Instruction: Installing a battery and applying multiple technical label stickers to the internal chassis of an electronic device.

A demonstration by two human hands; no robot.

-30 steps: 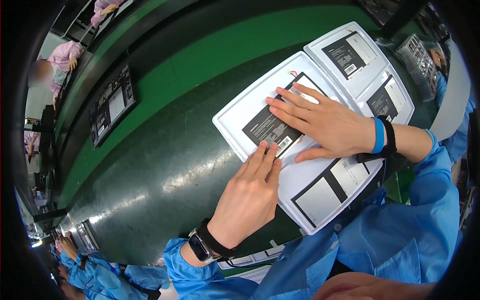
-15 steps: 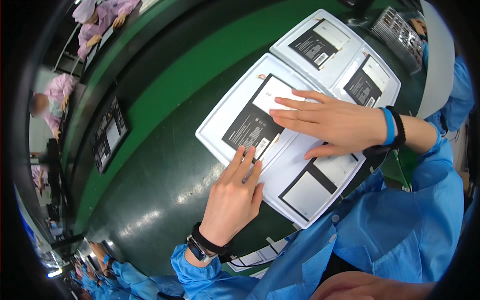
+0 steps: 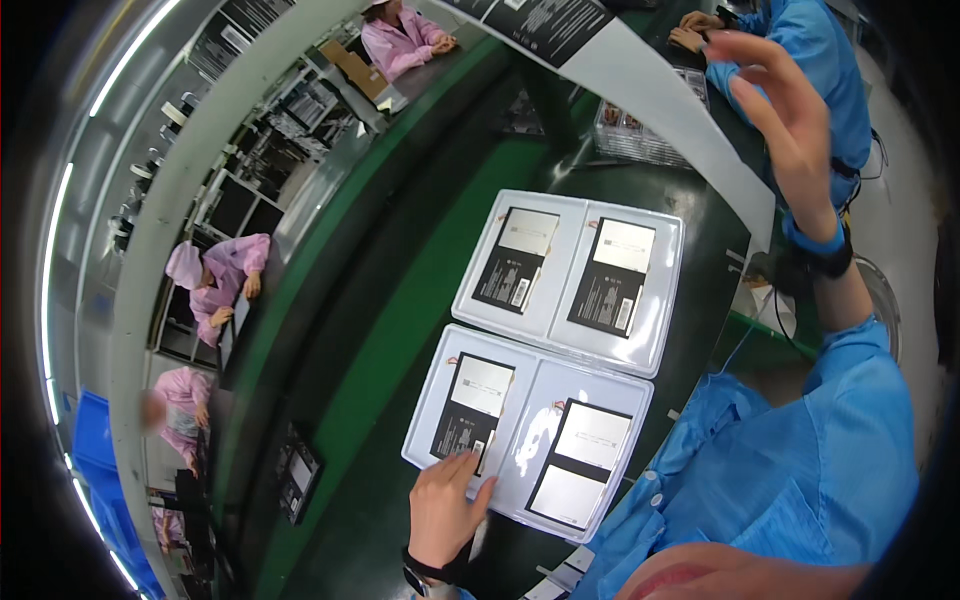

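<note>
Two white plastic trays stand end to end on the dark green table, a far tray (image 3: 566, 212) and a near tray (image 3: 520, 440). Each has two compartments with a flat black-and-white battery pack in each one. My left hand (image 3: 447, 510) lies with its fingertips on the lower end of the near-left battery pack (image 3: 473, 410); its fingers are stretched out and hold nothing. Up at the right, away from the trays, my right hand (image 3: 790, 140) is raised, slightly blurred, its fingers bent but apart, with nothing visible in it. The near-right battery pack (image 3: 592, 436) shows two white panels.
Beyond the trays stands a stack of clear trays (image 3: 640, 135). A pale curved board (image 3: 665, 90) crosses overhead near my right hand. A co-worker in blue (image 3: 820, 60) is at the far right. People in pink (image 3: 230, 280) work across the bench. A dark device (image 3: 298, 472) lies left.
My right hand has left the near tray and risen to the far right. My left hand stays at the near-left battery pack's lower end. The view has swung, showing more of the room.
</note>
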